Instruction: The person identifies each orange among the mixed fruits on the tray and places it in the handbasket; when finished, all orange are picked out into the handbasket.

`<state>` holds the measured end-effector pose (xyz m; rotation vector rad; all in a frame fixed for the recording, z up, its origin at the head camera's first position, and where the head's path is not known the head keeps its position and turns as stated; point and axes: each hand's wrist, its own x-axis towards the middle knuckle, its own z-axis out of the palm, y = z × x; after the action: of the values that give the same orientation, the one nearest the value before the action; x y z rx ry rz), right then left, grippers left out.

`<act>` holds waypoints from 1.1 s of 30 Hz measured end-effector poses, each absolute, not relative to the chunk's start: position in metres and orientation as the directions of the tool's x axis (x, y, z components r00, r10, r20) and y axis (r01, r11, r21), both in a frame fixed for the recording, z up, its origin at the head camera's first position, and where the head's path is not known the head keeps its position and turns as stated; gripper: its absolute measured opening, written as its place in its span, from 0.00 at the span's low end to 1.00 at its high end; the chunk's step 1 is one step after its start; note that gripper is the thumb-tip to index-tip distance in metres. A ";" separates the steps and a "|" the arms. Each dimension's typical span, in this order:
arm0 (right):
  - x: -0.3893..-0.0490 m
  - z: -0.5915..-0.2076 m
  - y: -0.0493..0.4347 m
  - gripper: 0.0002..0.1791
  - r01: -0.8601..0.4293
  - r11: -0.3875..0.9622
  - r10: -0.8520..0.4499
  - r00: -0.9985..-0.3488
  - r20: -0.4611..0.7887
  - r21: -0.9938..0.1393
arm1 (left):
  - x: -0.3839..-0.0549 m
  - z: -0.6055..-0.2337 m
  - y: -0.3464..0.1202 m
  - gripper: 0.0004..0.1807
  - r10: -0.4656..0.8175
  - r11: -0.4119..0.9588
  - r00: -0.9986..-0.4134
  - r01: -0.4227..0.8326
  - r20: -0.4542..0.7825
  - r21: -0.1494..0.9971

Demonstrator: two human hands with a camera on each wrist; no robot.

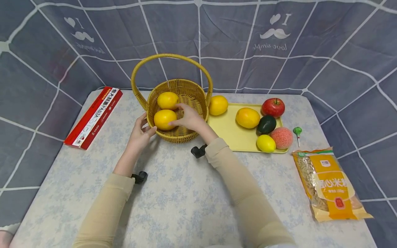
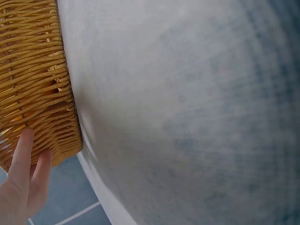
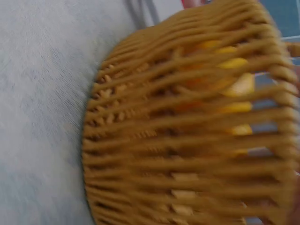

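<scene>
A wicker basket (image 1: 173,137) with a tall arched handle stands on the table. Inside its left half lie two yellow-orange mangoes, a rear mango (image 1: 168,100) and a front mango (image 1: 163,120). My right hand (image 1: 190,119) reaches in over the right side and holds the front mango, thumb on its lower right, fingers by the rear one. Against the basket's outer left wall rests my left hand (image 1: 141,132), thumb and fingers spread. Two extended fingers (image 2: 21,157) of it lie along the weave in the left wrist view. The right wrist view shows mostly blurred basket wall (image 3: 187,140).
Right of the basket are another yellow fruit (image 1: 218,105) and a yellow tray (image 1: 229,137) holding a mango (image 1: 247,117), red apple (image 1: 273,107), dark green fruit (image 1: 266,124), lemon (image 1: 266,143) and pink ball (image 1: 281,137). A lollipop (image 1: 297,131), noodle bag (image 1: 332,186) and pasta box (image 1: 93,117) lie farther out.
</scene>
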<state>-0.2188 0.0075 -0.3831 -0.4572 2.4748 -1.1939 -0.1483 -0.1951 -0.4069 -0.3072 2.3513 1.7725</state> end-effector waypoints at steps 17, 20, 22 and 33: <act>-0.185 -0.377 0.099 0.26 -0.088 0.288 -0.353 -0.936 -0.020 -0.954 | -0.149 -0.407 -0.199 0.43 -0.040 0.264 -0.963 -0.268 -0.267 0.926; -0.182 -0.378 0.119 0.24 -0.082 0.296 -0.313 -0.950 -0.015 -0.952 | -0.151 -0.408 -0.199 0.43 -0.037 0.268 -0.962 -0.271 -0.272 0.925; -0.180 -0.378 0.132 0.24 -0.073 0.311 -0.286 -0.958 -0.020 -0.947 | -0.152 -0.411 -0.200 0.43 -0.034 0.269 -0.963 -0.265 -0.266 0.926; -0.171 -0.374 0.189 0.28 -0.042 0.434 -0.125 -0.992 -0.014 -0.900 | -0.150 -0.411 -0.199 0.43 -0.035 0.274 -0.968 -0.249 -0.249 0.929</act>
<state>-0.1710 0.1885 -0.3738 -0.1514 2.5930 -1.6235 -0.1502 -0.1995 -0.4105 -0.2659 2.3582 1.7714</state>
